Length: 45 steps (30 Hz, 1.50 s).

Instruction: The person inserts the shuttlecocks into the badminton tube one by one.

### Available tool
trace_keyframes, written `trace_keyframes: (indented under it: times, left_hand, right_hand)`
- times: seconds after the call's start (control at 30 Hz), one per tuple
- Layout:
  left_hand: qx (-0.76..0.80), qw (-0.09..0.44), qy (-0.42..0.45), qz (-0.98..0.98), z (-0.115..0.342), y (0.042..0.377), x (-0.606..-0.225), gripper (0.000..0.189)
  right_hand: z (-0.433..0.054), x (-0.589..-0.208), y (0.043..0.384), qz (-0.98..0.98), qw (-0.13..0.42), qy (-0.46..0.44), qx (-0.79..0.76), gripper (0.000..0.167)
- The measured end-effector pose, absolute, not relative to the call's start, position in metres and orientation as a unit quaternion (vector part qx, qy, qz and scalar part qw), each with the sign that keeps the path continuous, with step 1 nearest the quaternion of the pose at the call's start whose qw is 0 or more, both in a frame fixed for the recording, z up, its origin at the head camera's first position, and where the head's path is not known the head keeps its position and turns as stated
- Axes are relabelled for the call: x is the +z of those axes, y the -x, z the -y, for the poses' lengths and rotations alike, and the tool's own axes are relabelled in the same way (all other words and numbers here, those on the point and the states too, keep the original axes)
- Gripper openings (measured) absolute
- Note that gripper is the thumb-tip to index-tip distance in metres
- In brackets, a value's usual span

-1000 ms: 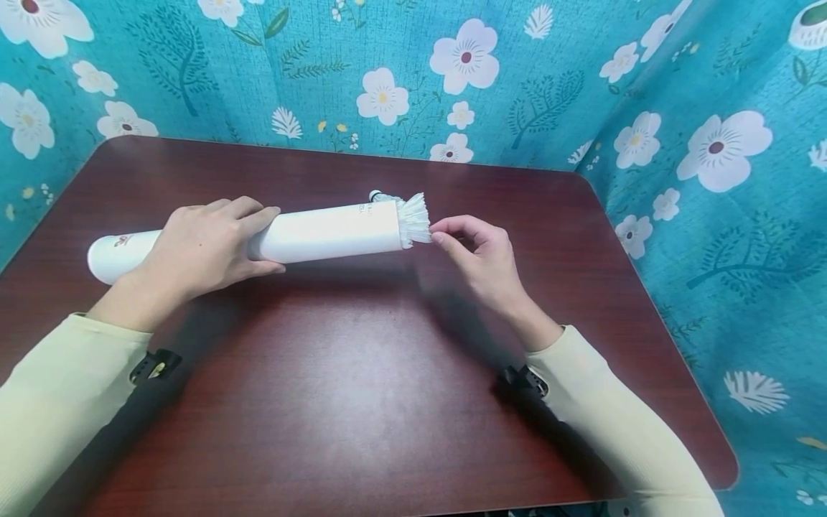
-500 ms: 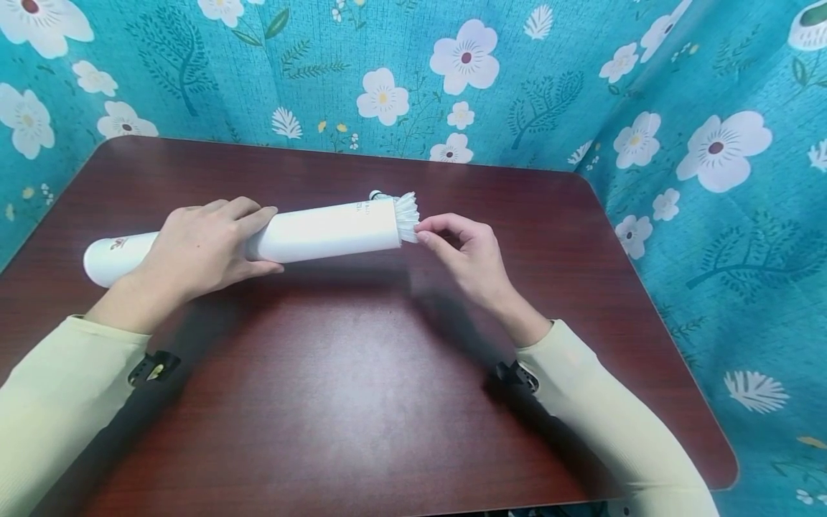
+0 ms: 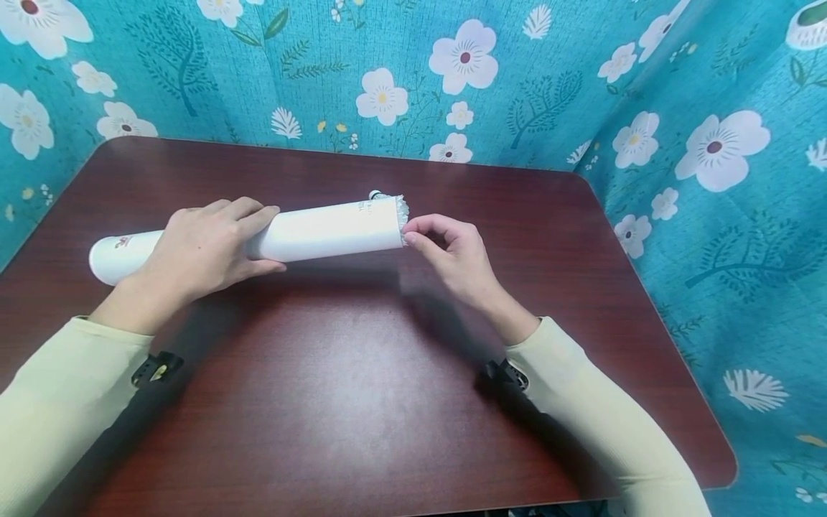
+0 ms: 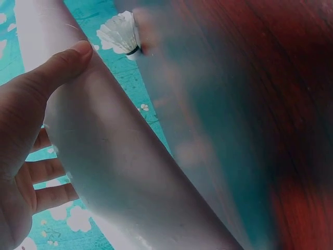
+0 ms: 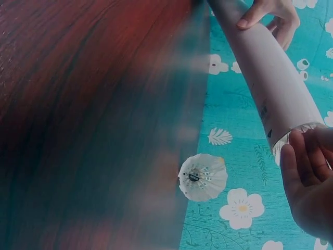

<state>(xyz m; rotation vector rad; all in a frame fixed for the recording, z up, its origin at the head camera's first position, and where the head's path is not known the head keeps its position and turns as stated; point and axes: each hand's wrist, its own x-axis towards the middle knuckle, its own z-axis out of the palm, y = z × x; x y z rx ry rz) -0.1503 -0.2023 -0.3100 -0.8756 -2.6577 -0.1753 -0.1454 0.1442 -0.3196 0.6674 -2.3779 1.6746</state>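
Note:
My left hand (image 3: pixel 207 244) grips a long white shuttlecock tube (image 3: pixel 329 233) around its middle, thumb on the near side. The tube lies sideways over the table, its open mouth pointing right. Just inside that mouth sits a shuttlecock (image 3: pixel 403 208), with only a narrow feather edge showing; its cork is hidden. My right hand (image 3: pixel 455 251) pinches that feather edge between thumb and fingertips, right at the rim. A second white shuttlecock (image 5: pixel 203 177) lies on the table behind the tube, mostly covered by it in the head view.
The dark red-brown table (image 3: pixel 362 402) has rounded corners. A teal curtain (image 3: pixel 413 43) with white flowers hangs along its back and right side. Each wrist wears a black strap (image 3: pixel 155 370).
My right hand has moved left, and the shuttlecock has slid into the tube until only its feather edge shows. The left hand keeps its grip with almost no movement.

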Motion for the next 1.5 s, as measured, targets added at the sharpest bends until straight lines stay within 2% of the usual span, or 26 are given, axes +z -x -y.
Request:
trace_keyframes:
  times: [0.37,0.67,1.0,1.5]
  left_hand:
    - [-0.055,0.168,0.295,0.939,0.210,0.151,-0.306,0.083]
    - [-0.051,0.161,0.288,0.943,0.215,0.149,-0.307,0.084]
    - [-0.045,0.169,0.288,0.942,0.223,0.148,-0.306,0.083]
    - [-0.052,0.166,0.285,0.943,0.231,0.145,-0.306,0.083]
  right_hand:
    - [-0.160,-0.314,0.157,0.810,0.110,-0.206,0.538,0.016]
    - [-0.169,-0.337,0.196,0.835,0.072,-0.142,0.527,0.019]
    - [-0.144,-0.364,0.229,0.860,0.050,-0.117,0.495,0.021]
    - [-0.099,-0.373,0.240,0.929,0.046,-0.047,0.363,0.013]
